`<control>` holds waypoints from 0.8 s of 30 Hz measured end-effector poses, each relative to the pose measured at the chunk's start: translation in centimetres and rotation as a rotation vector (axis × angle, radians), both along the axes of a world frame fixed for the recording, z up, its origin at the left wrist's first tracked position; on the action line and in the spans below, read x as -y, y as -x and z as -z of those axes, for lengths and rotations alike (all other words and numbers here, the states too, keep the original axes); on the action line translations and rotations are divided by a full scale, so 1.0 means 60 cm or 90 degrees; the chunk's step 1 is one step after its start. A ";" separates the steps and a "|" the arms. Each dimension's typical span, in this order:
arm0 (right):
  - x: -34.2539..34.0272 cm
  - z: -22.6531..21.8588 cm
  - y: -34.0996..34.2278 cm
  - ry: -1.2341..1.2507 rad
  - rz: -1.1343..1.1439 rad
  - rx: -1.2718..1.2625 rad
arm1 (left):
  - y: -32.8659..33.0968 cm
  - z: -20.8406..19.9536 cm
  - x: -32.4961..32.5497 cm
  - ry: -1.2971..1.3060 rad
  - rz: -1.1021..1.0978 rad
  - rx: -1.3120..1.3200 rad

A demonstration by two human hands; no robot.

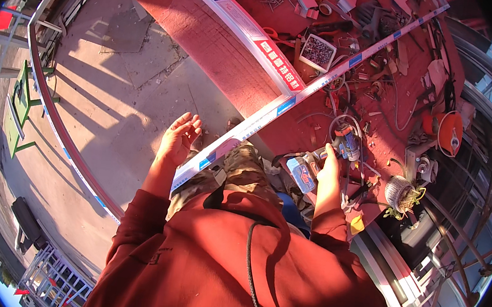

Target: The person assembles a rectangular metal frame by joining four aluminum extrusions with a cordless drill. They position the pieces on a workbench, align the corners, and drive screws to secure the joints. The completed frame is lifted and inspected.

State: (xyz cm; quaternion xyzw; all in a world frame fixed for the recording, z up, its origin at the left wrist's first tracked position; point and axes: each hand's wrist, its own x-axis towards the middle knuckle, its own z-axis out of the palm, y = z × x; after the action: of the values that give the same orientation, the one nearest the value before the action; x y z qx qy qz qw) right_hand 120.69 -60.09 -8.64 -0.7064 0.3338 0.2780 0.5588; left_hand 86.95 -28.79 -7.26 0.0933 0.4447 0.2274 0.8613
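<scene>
Your red-topped workbench (230, 71) fills the upper middle and right of the view, its right part strewn with tools, cords and scraps. Across it lies the film-wrapped white profile frame (251, 129): one long bar slants from beside your left wrist, between your two hands, up to the far right, and a broader labelled bar meets it at a corner on the bench, ahead of your hands. To your left, a green trestle (18, 110) stands on the floor, well apart from you.

Your right hand (329, 169) is on the right side of the slanting bar, wrapped around the handle of a cordless power tool (301, 175), its blue battery pack pointing toward your lap. Blue-and-orange casing shows just beyond your fingers; whether it belongs to the same tool, you cannot tell. Your left hand (180, 136) is raised on the other side of that bar, near its close end, fingers loosely curled toward the thumb; whether they pinch something small, or the wrist touches the bar, cannot be told.

A white tray of screws (317, 53) sits beyond the bar's corner, ahead of your right hand. Smaller still, a yellow scrap (357, 224) lies near your right forearm.
</scene>
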 end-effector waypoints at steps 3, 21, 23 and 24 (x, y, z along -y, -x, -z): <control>0.021 0.023 -0.029 -0.127 0.076 0.004 | 0.087 -0.021 0.028 0.008 -0.035 -0.049; -0.168 -0.194 0.611 -0.109 -0.808 0.560 | 0.563 -0.113 0.096 -0.143 -0.115 0.116; -0.188 -0.209 0.737 -0.124 -0.914 0.717 | 0.637 -0.113 0.109 -0.150 -0.135 0.102; -0.190 -0.214 0.785 -0.115 -0.977 0.798 | 0.667 -0.115 0.115 -0.157 -0.136 0.093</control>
State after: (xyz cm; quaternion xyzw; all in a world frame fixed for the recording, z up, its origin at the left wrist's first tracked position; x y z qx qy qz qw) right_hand 73.61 -48.69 4.20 -0.7050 -0.5917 0.1647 0.3544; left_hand 46.91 -35.69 -0.35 0.1340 0.3572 0.3766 0.8442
